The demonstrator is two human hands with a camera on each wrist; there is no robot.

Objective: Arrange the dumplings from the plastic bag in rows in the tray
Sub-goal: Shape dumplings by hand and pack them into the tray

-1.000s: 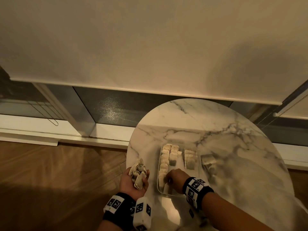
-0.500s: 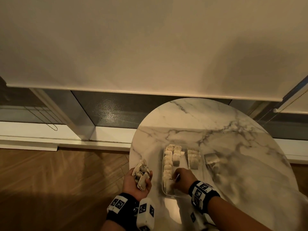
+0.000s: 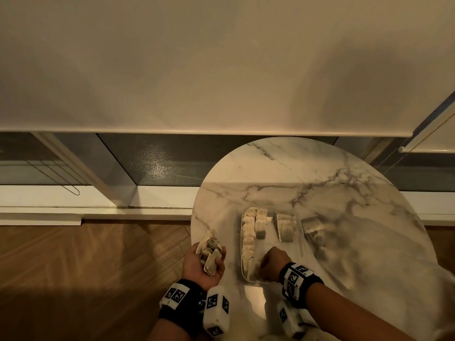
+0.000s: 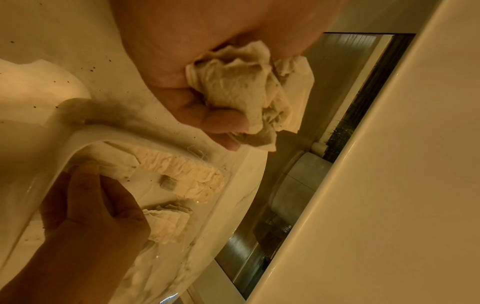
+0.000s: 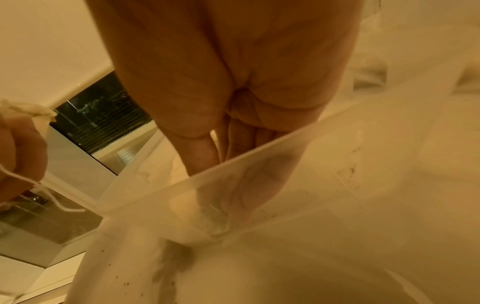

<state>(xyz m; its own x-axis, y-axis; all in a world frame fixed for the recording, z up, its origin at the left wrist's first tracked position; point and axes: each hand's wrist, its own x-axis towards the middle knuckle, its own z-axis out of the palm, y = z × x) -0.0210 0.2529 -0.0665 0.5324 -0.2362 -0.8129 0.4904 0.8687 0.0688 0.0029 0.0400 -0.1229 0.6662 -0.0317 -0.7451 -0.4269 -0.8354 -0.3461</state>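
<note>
In the head view the left hand is cupped around a bunch of dumplings, held beside the clear tray on the round marble table; the right hand reaches into the near end of the tray, fingers bent down on one piece at the end of the left row; this row looks nearly full, the second row is short, and a third group stands further right, so much space is left; no plastic bag can be recognised.

In the left wrist view the thumb and palm clamp the crumpled, paper-like pieces; the right hand's fingertips pinch the nearest piece in the row.

In the right wrist view the fingers go behind the cloudy tray wall; the pinched piece is blurred and hard to see.
</note>
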